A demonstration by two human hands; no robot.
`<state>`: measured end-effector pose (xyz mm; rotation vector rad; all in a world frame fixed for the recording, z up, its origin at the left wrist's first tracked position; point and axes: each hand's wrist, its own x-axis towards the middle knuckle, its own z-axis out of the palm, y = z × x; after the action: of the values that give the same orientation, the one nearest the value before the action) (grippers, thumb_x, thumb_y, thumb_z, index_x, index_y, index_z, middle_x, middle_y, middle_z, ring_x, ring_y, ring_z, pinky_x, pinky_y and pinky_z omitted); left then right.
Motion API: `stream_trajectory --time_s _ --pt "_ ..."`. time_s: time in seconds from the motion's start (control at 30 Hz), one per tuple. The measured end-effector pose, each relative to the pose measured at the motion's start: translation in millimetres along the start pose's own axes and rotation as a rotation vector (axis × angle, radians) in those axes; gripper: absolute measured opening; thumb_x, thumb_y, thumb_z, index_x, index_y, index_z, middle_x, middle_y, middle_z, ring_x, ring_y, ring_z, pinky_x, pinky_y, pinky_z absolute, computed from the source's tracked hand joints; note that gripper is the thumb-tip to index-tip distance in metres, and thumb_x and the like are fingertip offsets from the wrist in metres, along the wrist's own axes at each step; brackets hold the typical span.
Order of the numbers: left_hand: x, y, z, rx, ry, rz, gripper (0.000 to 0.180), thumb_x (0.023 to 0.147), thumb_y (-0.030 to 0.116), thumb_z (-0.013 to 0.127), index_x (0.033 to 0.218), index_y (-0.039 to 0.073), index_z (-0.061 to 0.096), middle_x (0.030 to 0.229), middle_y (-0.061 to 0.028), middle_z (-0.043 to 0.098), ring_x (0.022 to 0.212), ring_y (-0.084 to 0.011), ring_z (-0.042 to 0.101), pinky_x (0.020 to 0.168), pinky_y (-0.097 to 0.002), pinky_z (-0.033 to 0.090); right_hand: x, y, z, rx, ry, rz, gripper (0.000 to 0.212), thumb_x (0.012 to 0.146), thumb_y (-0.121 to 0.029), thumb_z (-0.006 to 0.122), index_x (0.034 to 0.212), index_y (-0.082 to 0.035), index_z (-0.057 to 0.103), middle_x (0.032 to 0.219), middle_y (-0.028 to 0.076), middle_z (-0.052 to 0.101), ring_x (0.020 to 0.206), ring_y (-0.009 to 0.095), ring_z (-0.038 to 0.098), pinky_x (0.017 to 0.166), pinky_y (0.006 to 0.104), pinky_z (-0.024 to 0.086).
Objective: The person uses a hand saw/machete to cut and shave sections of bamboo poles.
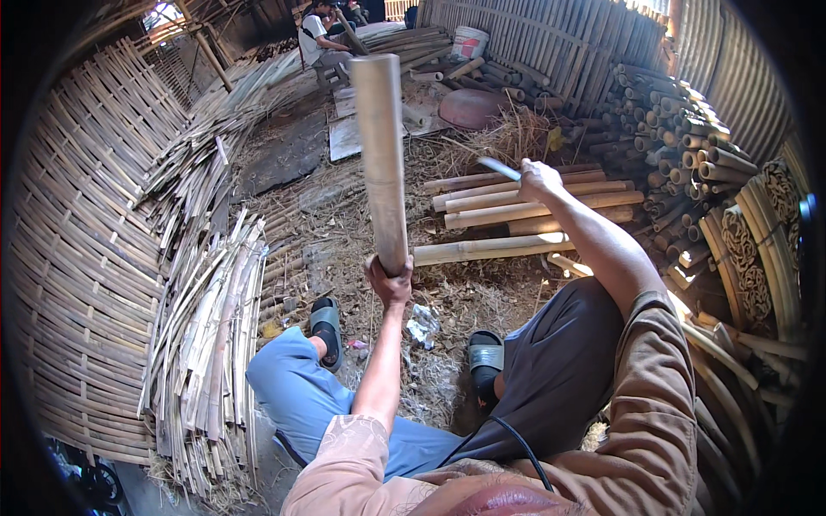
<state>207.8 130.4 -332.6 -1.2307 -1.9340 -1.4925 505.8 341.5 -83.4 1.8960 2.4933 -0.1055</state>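
Note:
My left hand is wrapped round the lower end of a thick bamboo pole, which stands nearly upright in front of me. To the right, my right hand is raised and closed on a knife, its pale blade pointing left toward the pole but apart from it. My fingers cover the knife's handle. Beyond and below that hand, several cut bamboo lengths lie side by side on the ground.
Split bamboo strips are heaped at left beside a slatted bamboo panel. Stacked bamboo poles fill the right side. Farther back are a white bucket, a reddish basin and a seated person. Shavings litter the floor.

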Motion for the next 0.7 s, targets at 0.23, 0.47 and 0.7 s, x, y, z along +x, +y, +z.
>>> stream_trajectory --time_s 0.23,0.47,0.7 --pt "99.7 41.4 -26.9 -0.915 -0.083 -0.392 0.072 0.076 0.022 0.089 0.130 -0.003 0.048 0.121 -0.0153 0.062 0.106 -0.0257 0.064 0.099 -0.0399 0.053 -27.3 -40.5 -3.0 -0.211 -0.469 -0.476 0.044 0.072 -0.019 0.080 0.112 -0.004 0.072 0.095 0.013 0.075 0.082 0.027 0.074 0.063 0.0396 0.060" --pt "79.3 -10.9 -36.1 -0.924 0.011 -0.532 0.072 0.069 0.003 0.089 0.130 0.000 0.051 0.117 -0.0104 0.063 0.102 -0.0207 0.064 0.097 -0.0373 0.052 -88.2 -100.3 -53.6 -0.398 -0.487 -0.649 0.024 0.073 -0.018 0.084 0.091 -0.004 0.078 0.088 0.009 0.076 0.078 0.024 0.073 0.065 0.0417 0.058" --pt "108.3 -52.6 -76.6 -0.808 -0.004 -0.467 0.092 0.075 0.011 0.091 0.147 0.001 0.035 0.127 -0.0169 0.060 0.107 -0.0251 0.064 0.100 -0.0381 0.052 -214.5 -138.0 -156.6 -0.450 -0.058 -0.893 0.013 0.071 -0.017 0.082 0.081 -0.010 0.078 0.082 0.005 0.075 0.081 0.022 0.074 0.066 0.0370 0.058"
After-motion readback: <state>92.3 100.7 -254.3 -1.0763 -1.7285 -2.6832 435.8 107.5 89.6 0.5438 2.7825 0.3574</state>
